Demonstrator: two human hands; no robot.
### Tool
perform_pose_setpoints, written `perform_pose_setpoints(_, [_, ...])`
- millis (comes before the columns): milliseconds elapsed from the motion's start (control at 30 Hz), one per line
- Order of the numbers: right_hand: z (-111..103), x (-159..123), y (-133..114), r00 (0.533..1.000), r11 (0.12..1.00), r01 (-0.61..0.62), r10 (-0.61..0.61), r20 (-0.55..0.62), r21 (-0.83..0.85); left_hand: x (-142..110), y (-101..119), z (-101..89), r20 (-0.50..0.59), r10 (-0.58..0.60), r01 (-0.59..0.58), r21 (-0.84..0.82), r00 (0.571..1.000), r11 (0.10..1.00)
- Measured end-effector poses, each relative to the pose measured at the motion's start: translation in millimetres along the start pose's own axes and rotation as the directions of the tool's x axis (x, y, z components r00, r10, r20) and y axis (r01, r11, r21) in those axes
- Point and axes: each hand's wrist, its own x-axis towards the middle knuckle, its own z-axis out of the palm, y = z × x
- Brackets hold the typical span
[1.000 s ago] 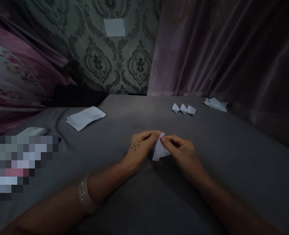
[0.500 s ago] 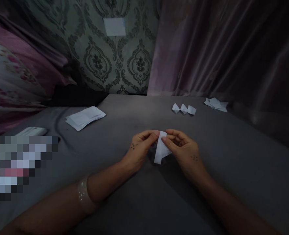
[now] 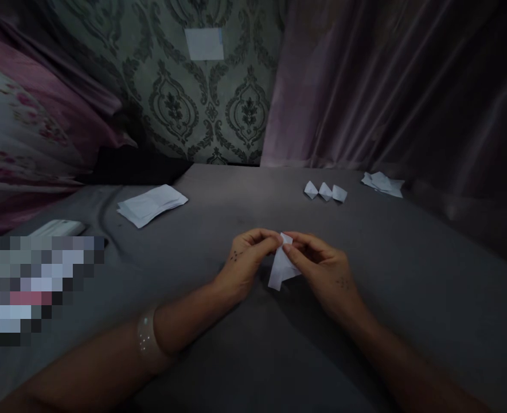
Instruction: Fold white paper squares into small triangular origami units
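On the left wrist a pale band [image 3: 147, 341] is worn, nearest of all. Beyond it, a folded white paper [image 3: 280, 268] is held up between both hands, over a grey cloth [image 3: 236, 361]. By the left hand [image 3: 242, 258] its far end is pinched on the left, thumb and fingers together on it; by the right hand [image 3: 324, 267] it is gripped from the right, the thumb pressed on its face. The paper's long axis is slanted from the fingertips towards the near left, its lower end left free, and a flap is spread to the right; neither hand is clearly nearer to it. Farther off, a stack of white sheets [image 3: 152, 205] is laid on the left, three small folded pieces [image 3: 325, 191] are set in a row on the right, and loose papers [image 3: 382, 183] are heaped at the far right
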Motion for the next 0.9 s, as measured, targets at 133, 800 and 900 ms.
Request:
perform_pose_setpoints(133, [0,-1,-2,0.998,0.997,0.062,-0.062,0.013,-0.048,0,2,0.3,-0.007,0.015,-0.015,0.003,1.000,1.000])
perform_pose_setpoints(800, [-13,-5,6,0.719,0.459,0.671,-0.594,0.361,-0.582,5,4,-6.2,0.052,0.036,-0.036,0.012,0.998,0.999])
perform_pose_setpoints(900, [-14,-6,6,0.701,0.353,0.674,-0.581,0.413,-0.648,7,2,-9.6,0.096,0.014,-0.014,-0.009,0.995,1.000])
